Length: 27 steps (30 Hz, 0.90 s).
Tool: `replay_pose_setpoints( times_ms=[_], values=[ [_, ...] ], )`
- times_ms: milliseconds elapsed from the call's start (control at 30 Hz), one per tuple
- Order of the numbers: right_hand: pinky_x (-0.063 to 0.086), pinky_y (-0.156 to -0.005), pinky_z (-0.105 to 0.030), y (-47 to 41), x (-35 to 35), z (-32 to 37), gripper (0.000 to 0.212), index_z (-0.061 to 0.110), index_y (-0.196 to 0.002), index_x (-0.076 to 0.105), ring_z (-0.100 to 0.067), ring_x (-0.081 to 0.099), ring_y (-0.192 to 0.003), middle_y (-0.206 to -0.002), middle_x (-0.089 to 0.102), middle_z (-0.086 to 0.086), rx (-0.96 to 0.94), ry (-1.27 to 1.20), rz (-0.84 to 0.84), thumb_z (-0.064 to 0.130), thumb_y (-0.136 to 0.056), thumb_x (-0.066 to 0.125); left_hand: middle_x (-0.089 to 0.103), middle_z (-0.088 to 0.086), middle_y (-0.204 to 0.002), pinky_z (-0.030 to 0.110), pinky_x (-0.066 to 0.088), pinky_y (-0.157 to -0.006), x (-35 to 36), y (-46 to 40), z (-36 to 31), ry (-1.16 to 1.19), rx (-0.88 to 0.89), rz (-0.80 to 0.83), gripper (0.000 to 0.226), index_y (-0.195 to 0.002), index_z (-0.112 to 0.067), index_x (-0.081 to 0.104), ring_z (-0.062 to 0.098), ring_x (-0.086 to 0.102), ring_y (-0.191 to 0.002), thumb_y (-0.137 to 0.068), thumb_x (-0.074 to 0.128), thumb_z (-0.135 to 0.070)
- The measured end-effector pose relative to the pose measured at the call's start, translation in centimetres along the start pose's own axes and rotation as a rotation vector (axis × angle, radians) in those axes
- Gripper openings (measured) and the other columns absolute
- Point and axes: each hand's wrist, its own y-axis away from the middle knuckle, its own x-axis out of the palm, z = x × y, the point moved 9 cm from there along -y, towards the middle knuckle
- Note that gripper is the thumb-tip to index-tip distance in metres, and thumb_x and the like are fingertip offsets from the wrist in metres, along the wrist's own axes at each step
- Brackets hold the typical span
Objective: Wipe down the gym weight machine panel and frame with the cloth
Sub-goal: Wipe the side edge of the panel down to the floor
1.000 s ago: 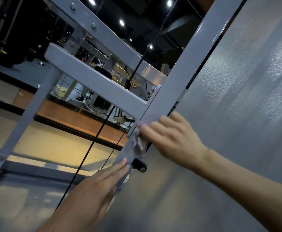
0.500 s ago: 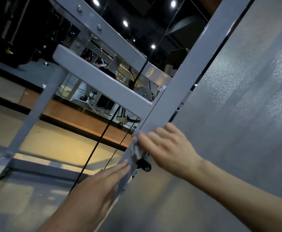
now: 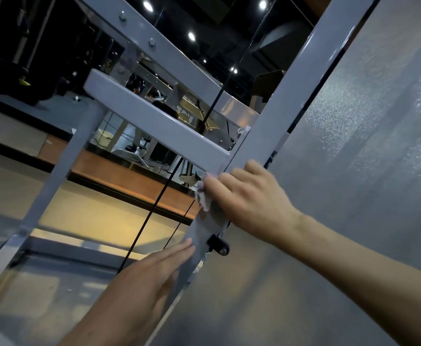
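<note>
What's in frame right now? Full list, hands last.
frame post: 1, grey, runs diagonally up the middle
crossbar: 1, grey, meets the post from the left
bolted bar: 1, grey, above the crossbar
side panel: 1, grey speckled, fills the right
cable: 1, black, behind the crossbar
knob: 1, black, low on the post edge
cloth: 1, pale pinkish, on the post under the right fingers
ceiling lights: several, white, top
left hand: flat, fingertips touching the lower post
right hand: presses the cloth to the post below the crossbar joint
</note>
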Motion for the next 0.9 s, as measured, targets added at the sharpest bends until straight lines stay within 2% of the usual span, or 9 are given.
replay_pose_setpoints(
  times_ms=[100,233,333,400,467,567,667,767,900],
  values=[
    [0.033,-0.062,-0.036,-1.5,-1.6,-4.4,0.039,0.016,-0.099,0.070,-0.025,0.058,-0.059,-0.073,0.065,-0.001,0.140,0.068,-0.078,0.024,-0.111,0.033,0.005,-0.057,-0.142,-0.009,0.004,-0.099,-0.3,0.0,-0.4,0.002,-0.001,-0.009,0.061,-0.149,-0.061,0.014,-0.026,0.011,-0.138,-0.109,0.041,-0.024],
    [0.033,-0.062,-0.037,-2.1,-3.0,-9.1,0.032,0.014,-0.099,0.067,-0.027,0.061,-0.058,-0.072,0.069,-0.002,0.401,0.174,-0.123,0.029,-0.110,0.041,0.006,-0.053,-0.146,-0.007,0.005,-0.103,-0.5,0.2,-0.7,0.014,-0.034,-0.014,0.059,-0.152,-0.057,0.017,-0.026,0.009,-0.140,-0.110,0.039,-0.023],
    [0.032,-0.064,-0.037,-1.2,-0.9,-3.9,0.015,0.016,-0.105,0.069,-0.024,0.064,-0.063,-0.078,0.070,0.001,0.260,0.000,-0.043,0.020,-0.102,0.054,0.013,-0.053,-0.145,0.005,0.018,-0.116,-1.2,0.7,-0.7,0.042,-0.053,-0.043,0.057,-0.151,-0.056,0.026,-0.022,0.015,-0.142,-0.109,0.041,-0.022],
    [0.032,-0.064,-0.036,-0.3,0.6,0.2,0.027,0.016,-0.102,0.068,-0.022,0.061,-0.063,-0.079,0.069,0.003,0.096,-0.097,0.057,0.024,-0.108,0.043,0.016,-0.049,-0.148,0.014,0.023,-0.120,-1.8,0.9,-0.9,0.051,-0.064,-0.072,0.058,-0.150,-0.055,0.029,-0.019,0.018,-0.143,-0.108,0.043,-0.018],
    [0.031,-0.064,-0.036,-0.6,0.9,1.5,0.039,0.017,-0.094,0.067,-0.022,0.057,-0.061,-0.074,0.064,0.003,0.002,-0.083,0.114,0.028,-0.112,0.034,0.017,-0.044,-0.152,0.015,0.022,-0.121,-2.3,1.1,-1.1,0.044,-0.073,-0.090,0.062,-0.152,-0.053,0.028,-0.019,0.017,-0.143,-0.107,0.043,-0.013],
    [0.027,-0.064,-0.033,-2.7,0.0,-1.5,0.018,0.018,-0.089,0.062,-0.023,0.058,-0.061,-0.075,0.067,0.003,0.081,0.005,0.114,0.030,-0.102,0.061,0.016,-0.043,-0.154,0.006,0.013,-0.117,-2.8,1.4,-1.1,0.010,-0.078,-0.094,0.063,-0.154,-0.053,0.026,-0.020,0.013,-0.142,-0.107,0.041,-0.012],
    [0.035,-0.065,-0.032,-3.1,-0.2,-1.9,0.022,0.017,-0.091,0.063,-0.025,0.063,-0.064,-0.078,0.068,0.001,0.149,-0.093,0.146,0.033,-0.103,0.055,0.020,-0.039,-0.155,0.007,0.016,-0.116,-3.3,1.6,-0.7,-0.002,-0.105,-0.100,0.059,-0.154,-0.049,0.028,-0.017,0.018,-0.143,-0.108,0.042,-0.015],
    [0.032,-0.063,-0.030,-2.0,1.1,1.9,0.032,0.020,-0.083,0.062,-0.023,0.061,-0.060,-0.070,0.065,0.003,0.060,-0.175,0.203,0.034,-0.103,0.041,0.034,-0.035,-0.153,0.009,0.021,-0.114,-4.3,2.0,-0.3,-0.016,-0.126,-0.147,0.055,-0.151,-0.046,0.039,-0.014,0.028,-0.141,-0.107,0.044,-0.014],
    [0.033,-0.065,-0.031,-3.2,0.9,0.0,0.028,0.019,-0.086,0.061,-0.027,0.067,-0.067,-0.077,0.068,0.003,0.106,-0.170,0.286,0.039,-0.103,0.054,0.040,-0.032,-0.150,0.010,0.023,-0.112,-5.0,2.5,-0.1,-0.010,-0.145,-0.184,0.050,-0.149,-0.045,0.043,-0.010,0.033,-0.139,-0.108,0.042,-0.016]
  ],
)
